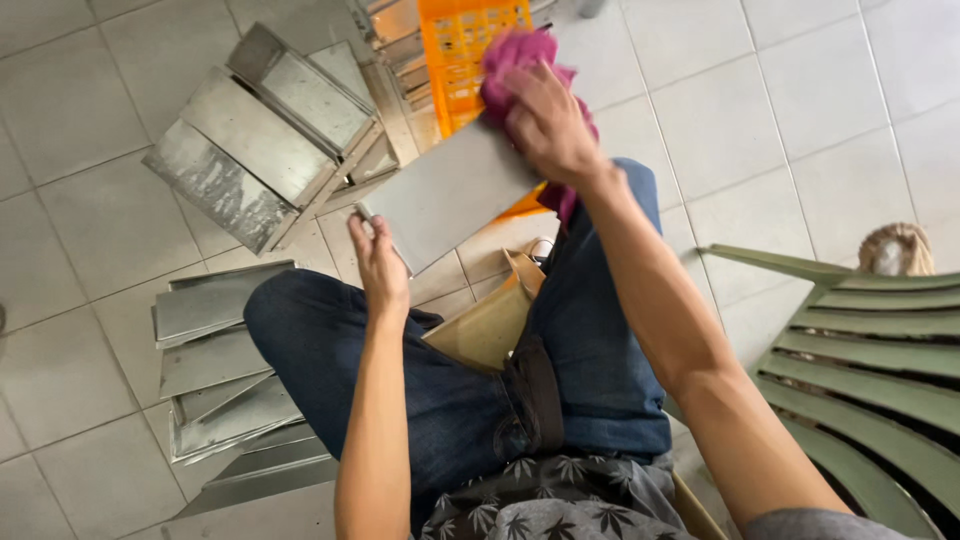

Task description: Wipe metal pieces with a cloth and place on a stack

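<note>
So the left hand [380, 262] has its fingers clamped on the lower corner of a flat, dull grey sheet-metal panel [445, 190] held up over the lap, while the right hand [545, 120] presses a crumpled pink cloth [515, 55] onto the panel's top edge, fingers closed on the fabric. More of the same rectangular folded-edge metal pieces lie stacked on the pale tiled floor [90, 130], one pile [265, 130] up by an orange plastic crate [465, 50] and another pile [225, 380] beside the left knee. Off to the right there's a green slatted plastic chair [870, 370].

I see my left hand [380, 262] gripping a metal plate's [447, 190] lower corner while my right hand [545, 120] presses a pink rag [512, 55] on its top edge.
</note>
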